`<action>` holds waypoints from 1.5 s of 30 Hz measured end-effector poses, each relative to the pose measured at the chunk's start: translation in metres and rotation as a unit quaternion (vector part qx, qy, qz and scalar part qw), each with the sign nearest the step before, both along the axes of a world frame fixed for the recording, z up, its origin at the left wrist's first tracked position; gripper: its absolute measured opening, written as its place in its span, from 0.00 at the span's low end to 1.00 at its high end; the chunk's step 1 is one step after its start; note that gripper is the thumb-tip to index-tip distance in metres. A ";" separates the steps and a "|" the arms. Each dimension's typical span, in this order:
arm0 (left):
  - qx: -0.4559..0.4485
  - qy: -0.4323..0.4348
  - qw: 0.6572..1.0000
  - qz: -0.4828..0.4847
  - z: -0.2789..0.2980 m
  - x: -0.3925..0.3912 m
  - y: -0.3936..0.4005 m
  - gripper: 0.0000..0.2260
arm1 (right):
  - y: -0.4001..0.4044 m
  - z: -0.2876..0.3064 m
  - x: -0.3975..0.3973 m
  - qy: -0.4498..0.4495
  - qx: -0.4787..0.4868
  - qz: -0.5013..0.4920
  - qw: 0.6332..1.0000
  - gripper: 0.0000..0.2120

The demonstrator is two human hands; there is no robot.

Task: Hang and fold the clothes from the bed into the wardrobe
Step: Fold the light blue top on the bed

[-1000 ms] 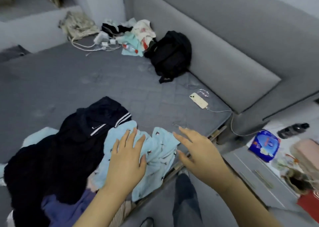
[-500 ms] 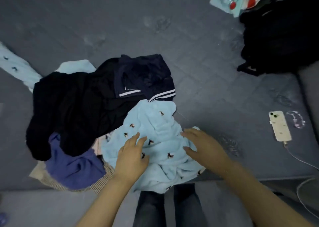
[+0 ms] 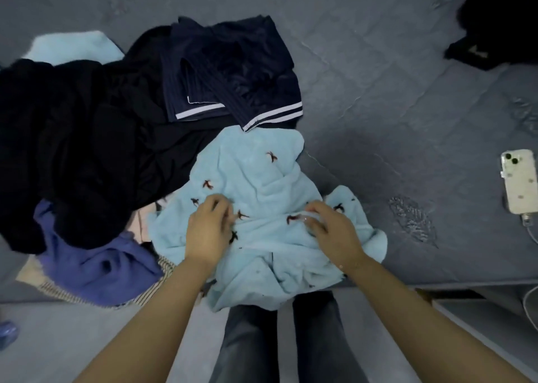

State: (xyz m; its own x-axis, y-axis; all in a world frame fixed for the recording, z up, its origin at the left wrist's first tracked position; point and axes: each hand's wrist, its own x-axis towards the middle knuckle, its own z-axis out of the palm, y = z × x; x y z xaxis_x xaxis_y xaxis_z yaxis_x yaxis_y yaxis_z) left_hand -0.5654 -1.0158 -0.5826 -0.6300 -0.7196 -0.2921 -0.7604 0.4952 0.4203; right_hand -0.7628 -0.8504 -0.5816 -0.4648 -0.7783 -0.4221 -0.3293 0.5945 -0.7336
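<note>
Our left hand (image 3: 208,231) and right hand (image 3: 332,231) have gone from flat to pinching the light blue top (image 3: 262,185), so we're probably lifting it off the bed (image 3: 378,91) next.

A light blue fleece garment (image 3: 256,185) with small dark bird prints lies crumpled at the near edge of the bed (image 3: 378,97), its lower part hanging over the edge. Just left of it sits a heap: a black garment (image 3: 72,138), a navy top (image 3: 233,71) with white-striped cuffs on the far side, a purple-blue piece (image 3: 96,263) at the near side, and striped fabric (image 3: 145,292) underneath.
</note>
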 end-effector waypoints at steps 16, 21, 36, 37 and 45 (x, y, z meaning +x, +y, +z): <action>0.156 0.122 0.979 0.055 0.127 -0.112 -0.065 0.07 | -0.033 0.129 -0.127 -0.333 -0.184 -0.457 0.804 0.12; 0.164 0.234 0.958 0.033 0.207 -0.198 -0.082 0.09 | -0.017 0.155 -0.148 -0.270 -0.238 -0.471 0.805 0.10; 0.171 -0.125 0.977 0.008 0.058 -0.160 0.018 0.42 | 0.070 0.084 -0.157 -0.088 0.065 -0.217 0.970 0.21; 0.205 -0.170 0.964 0.005 0.044 -0.149 0.027 0.46 | 0.074 0.074 -0.147 -0.091 0.073 -0.187 0.975 0.21; 0.186 0.003 0.979 0.078 0.007 -0.127 0.053 0.11 | 0.044 0.036 -0.118 0.007 0.026 0.045 0.999 0.31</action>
State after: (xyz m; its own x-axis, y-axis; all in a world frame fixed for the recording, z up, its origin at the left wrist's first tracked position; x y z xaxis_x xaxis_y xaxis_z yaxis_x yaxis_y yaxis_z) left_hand -0.6925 -0.9624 -0.5755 -0.5234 -0.6521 -0.5485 -0.8113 0.1846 0.5548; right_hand -0.8812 -0.8061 -0.5455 -0.4012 -0.7938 -0.4570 -0.3931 0.5999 -0.6968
